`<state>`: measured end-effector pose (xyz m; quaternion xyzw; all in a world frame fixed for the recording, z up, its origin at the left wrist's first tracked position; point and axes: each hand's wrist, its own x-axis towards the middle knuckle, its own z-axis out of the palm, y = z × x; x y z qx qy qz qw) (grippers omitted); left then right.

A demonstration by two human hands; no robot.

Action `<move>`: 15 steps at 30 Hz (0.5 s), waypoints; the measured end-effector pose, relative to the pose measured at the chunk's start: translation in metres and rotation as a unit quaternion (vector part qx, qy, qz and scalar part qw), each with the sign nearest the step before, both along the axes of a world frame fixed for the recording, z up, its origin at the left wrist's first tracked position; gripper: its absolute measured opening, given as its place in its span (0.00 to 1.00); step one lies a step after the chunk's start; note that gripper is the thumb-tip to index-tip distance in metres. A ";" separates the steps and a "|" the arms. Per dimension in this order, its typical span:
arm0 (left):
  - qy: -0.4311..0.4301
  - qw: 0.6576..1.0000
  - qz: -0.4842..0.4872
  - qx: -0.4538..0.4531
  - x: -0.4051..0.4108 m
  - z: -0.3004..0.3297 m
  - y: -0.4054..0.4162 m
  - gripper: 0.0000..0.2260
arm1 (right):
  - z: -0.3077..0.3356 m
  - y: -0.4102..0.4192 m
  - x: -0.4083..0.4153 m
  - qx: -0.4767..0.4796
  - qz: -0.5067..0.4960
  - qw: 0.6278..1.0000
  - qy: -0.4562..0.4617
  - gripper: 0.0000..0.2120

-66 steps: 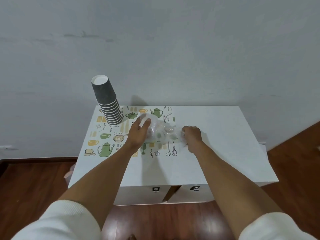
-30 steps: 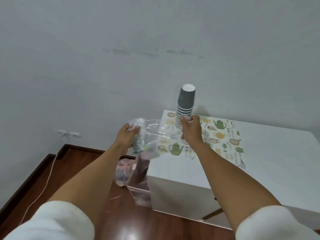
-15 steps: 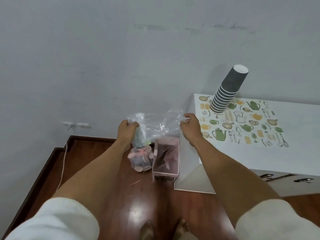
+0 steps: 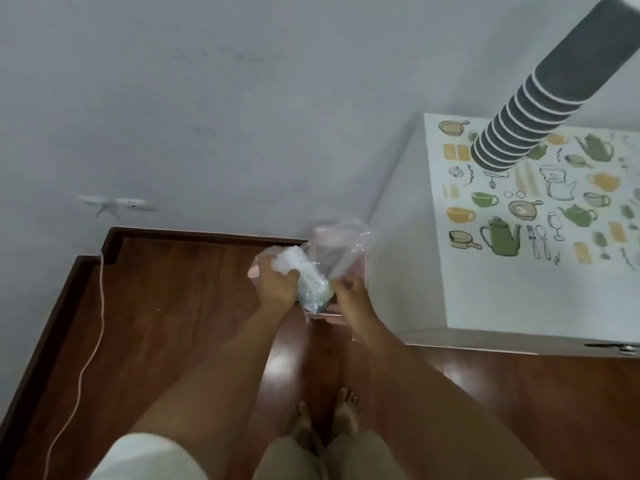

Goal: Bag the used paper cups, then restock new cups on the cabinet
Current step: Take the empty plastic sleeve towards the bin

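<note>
A clear plastic bag with crumpled cups inside hangs low over the floor, left of the white cabinet. My left hand grips the bag's bunched left side. My right hand holds its right side, fingers curled at the plastic. Below the bag a pink bin shows only at its near rim. A tall stack of dark grey paper cups stands upside down on the cabinet's printed mat.
The wall runs close behind. A thin white cord trails down the dark wood floor at the left, under a wall fitting. My bare feet stand just behind the bin. The cabinet's drawer handle shows at far right.
Both hands carried the bag off the cabinet top, leftward and down to the bin on the floor, and drew closer together. My view tilted down.
</note>
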<state>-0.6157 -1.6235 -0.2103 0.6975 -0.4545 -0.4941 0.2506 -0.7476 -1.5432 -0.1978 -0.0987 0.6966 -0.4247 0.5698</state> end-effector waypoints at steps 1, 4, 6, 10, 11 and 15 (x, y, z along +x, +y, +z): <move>0.009 1.000 0.016 0.018 -0.006 -0.017 0.003 0.24 | -0.016 0.002 -0.002 0.001 -0.018 1.000 -0.012 0.10; 0.064 0.992 0.064 0.091 -0.024 -0.090 0.007 0.26 | -0.071 0.005 -0.011 0.004 -0.052 0.999 0.011 0.14; 0.085 0.979 0.074 0.170 -0.030 -0.141 0.014 0.26 | -0.110 0.009 -0.017 0.014 -0.038 0.996 0.080 0.13; 0.131 0.956 0.104 0.240 -0.049 -0.205 0.033 0.16 | -0.174 0.011 -0.029 0.032 -0.015 0.990 0.136 0.14; 0.128 0.957 0.095 0.242 -0.053 -0.216 0.036 0.17 | -0.182 0.009 -0.032 0.032 -0.010 0.989 0.141 0.16; 0.075 0.964 0.047 0.249 -0.058 -0.239 0.035 0.16 | -0.201 0.006 -0.043 0.046 0.021 0.973 0.225 0.17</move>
